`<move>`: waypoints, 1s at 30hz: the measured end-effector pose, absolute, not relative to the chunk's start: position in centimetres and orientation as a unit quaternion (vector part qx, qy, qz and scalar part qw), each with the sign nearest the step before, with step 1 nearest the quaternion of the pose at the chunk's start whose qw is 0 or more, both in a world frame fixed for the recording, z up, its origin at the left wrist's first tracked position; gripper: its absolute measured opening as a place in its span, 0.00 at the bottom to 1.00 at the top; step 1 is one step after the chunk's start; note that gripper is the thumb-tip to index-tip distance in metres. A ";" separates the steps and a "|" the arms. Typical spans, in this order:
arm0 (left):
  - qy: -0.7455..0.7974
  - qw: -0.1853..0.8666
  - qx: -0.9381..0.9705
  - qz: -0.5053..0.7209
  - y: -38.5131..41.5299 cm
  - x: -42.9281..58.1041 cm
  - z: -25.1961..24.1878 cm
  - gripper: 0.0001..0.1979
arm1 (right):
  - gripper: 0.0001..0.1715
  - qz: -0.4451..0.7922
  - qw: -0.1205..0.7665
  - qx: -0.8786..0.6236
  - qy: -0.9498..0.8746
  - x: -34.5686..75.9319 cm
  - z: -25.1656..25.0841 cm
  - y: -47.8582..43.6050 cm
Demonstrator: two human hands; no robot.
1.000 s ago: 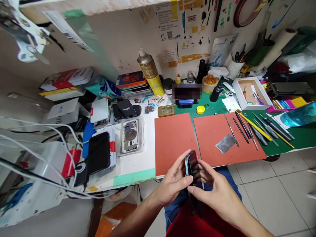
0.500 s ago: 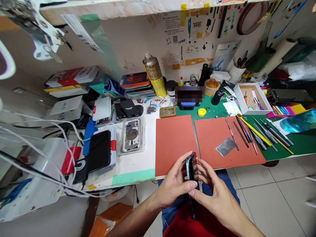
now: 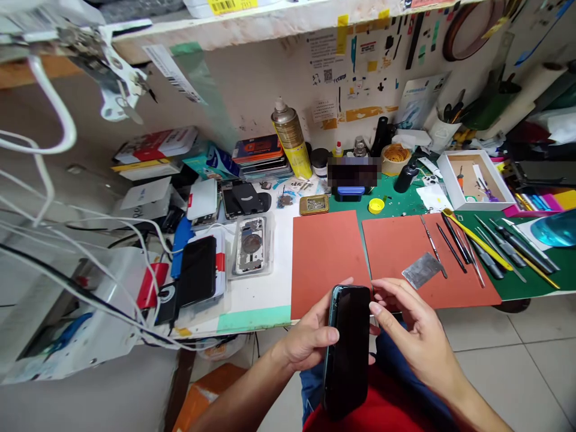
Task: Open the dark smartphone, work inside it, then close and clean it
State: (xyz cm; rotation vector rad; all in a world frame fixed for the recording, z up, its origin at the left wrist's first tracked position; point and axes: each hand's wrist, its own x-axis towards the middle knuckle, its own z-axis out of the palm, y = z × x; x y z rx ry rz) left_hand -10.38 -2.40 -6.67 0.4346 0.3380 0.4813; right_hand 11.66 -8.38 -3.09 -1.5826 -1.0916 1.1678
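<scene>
In my left hand (image 3: 310, 336) is a dark smartphone (image 3: 348, 354) with a blue-green edge. Its black screen faces me, and it stands steeply tilted above my lap at the bench's front edge. The left thumb presses on its left side, while other fingers reach round behind it. My right hand (image 3: 411, 336) has its thumb and bent forefinger at the phone's upper right edge, close together on that corner. Whether the right fingertips also hold something small cannot be made out.
Behind the hands lie two reddish-brown mats (image 3: 326, 258). Tweezers and pen-like tools (image 3: 486, 249) and a grey metal plate (image 3: 422, 270) lie to the right. An opened phone housing (image 3: 251, 245), another black phone (image 3: 198, 271) and white cables (image 3: 135, 222) are on the left.
The phone has turned from edge-on so that its screen faces me. My right hand has shifted right, from wrapping its side to the upper right corner. The camera view has moved slightly.
</scene>
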 end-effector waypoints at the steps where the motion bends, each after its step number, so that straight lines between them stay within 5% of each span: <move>1: 0.161 0.936 0.207 0.233 -2.4 -10.5 -6.9 0.41 | 0.20 0.474 0.437 -0.632 -0.430 11.5 -3.0 -8.3; 15: 0.148 0.943 0.226 0.194 -2.7 -10.8 -8.1 0.50 | 0.17 0.480 0.466 -0.639 -0.379 11.3 -2.7 -8.4; 30: 0.170 0.941 0.217 0.194 -2.9 -10.7 -8.5 0.56 | 0.25 0.637 0.470 -0.566 -0.231 12.3 -2.4 -7.1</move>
